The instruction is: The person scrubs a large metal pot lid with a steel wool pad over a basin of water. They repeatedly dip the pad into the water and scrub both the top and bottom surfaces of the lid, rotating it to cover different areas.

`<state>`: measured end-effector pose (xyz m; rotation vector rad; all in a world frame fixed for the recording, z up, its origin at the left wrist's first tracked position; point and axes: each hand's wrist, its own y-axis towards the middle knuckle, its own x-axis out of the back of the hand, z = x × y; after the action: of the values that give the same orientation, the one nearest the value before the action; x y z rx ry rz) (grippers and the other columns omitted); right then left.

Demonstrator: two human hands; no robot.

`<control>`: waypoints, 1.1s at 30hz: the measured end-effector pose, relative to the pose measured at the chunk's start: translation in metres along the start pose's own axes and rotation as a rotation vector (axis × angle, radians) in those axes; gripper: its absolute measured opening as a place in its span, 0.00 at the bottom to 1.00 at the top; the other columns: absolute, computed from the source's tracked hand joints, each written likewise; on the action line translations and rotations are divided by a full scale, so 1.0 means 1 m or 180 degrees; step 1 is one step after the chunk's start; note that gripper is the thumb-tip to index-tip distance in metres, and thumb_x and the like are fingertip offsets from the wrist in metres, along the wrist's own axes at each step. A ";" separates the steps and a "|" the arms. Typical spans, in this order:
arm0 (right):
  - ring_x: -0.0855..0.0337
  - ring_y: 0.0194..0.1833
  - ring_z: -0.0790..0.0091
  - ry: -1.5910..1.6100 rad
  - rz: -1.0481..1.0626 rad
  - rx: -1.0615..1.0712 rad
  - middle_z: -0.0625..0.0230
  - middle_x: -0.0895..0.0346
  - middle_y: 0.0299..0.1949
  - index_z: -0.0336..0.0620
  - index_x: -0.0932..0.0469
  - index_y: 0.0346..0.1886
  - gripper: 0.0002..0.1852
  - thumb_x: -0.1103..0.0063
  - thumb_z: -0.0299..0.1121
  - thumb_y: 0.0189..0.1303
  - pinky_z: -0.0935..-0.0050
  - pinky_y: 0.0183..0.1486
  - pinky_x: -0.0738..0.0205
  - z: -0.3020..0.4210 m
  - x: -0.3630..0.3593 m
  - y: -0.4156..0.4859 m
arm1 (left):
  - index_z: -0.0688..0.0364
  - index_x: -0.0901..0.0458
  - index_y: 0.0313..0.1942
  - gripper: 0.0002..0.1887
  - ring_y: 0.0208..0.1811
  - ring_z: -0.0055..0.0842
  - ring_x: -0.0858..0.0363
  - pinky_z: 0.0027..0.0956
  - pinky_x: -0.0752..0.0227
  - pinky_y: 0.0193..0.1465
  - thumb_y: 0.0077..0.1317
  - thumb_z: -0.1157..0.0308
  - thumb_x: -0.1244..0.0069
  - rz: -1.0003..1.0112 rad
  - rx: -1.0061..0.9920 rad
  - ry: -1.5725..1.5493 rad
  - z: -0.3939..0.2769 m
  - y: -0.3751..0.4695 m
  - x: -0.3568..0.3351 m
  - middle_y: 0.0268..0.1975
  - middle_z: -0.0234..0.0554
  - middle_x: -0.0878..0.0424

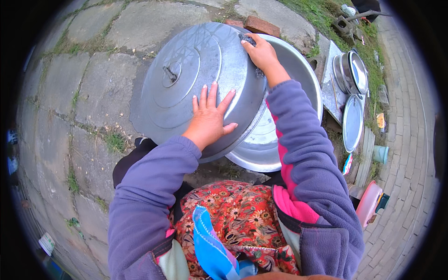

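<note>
A large domed aluminium lid (161,105) with a small metal handle (170,74) lies tilted over a wide metal basin (302,70), covering its left part. My left hand (211,120) rests on the lid's near side, palm down with the fingers spread. At the lid's upper right edge, my right hand (264,56) grips a dark grey scouring pad (247,39) and presses it against the metal. More of the pad's mesh shows below that hand. Part of the basin's inner floor (260,140) is visible below the lid.
Wet concrete slabs (105,84) with grassy joints spread to the left. Bricks (262,26) lie beyond the basin. On the right, a board (330,82) bears a metal pot (351,71); a flat lid (352,122) leans by it. Further right are a green cup (380,154) and a pink basin (369,203).
</note>
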<state>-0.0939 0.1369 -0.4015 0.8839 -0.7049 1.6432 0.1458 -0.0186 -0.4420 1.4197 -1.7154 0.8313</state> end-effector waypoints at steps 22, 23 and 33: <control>0.31 0.74 0.54 -0.2195 0.1421 0.1904 0.60 0.25 0.70 0.52 0.20 0.66 0.26 0.45 0.53 0.70 0.49 0.74 0.38 0.086 -0.099 0.002 | 0.43 0.40 0.78 0.48 0.82 0.53 0.49 0.62 0.51 0.79 0.60 0.44 0.36 -0.0172 -0.0133 -0.0005 0.000 0.000 0.004 0.78 0.64 0.46; 0.30 0.73 0.55 -0.2189 0.1321 0.1593 0.61 0.24 0.69 0.53 0.20 0.66 0.26 0.45 0.53 0.70 0.49 0.73 0.36 0.081 -0.086 0.030 | 0.42 0.42 0.79 0.49 0.82 0.53 0.49 0.62 0.51 0.79 0.61 0.44 0.36 -0.0226 -0.0136 -0.0055 0.000 0.000 0.004 0.78 0.64 0.46; 0.29 0.72 0.48 -0.1260 0.0798 0.2423 0.57 0.22 0.67 0.49 0.17 0.61 0.25 0.36 0.49 0.65 0.54 0.74 0.35 0.046 -0.038 -0.068 | 0.40 0.41 0.79 0.48 0.83 0.51 0.53 0.65 0.55 0.79 0.61 0.43 0.37 -0.0036 -0.0058 0.0093 0.001 -0.001 -0.003 0.80 0.64 0.48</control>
<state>-0.0142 0.0951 -0.4082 1.7552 -0.4500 2.0221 0.1467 -0.0176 -0.4454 1.3974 -1.6874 0.8243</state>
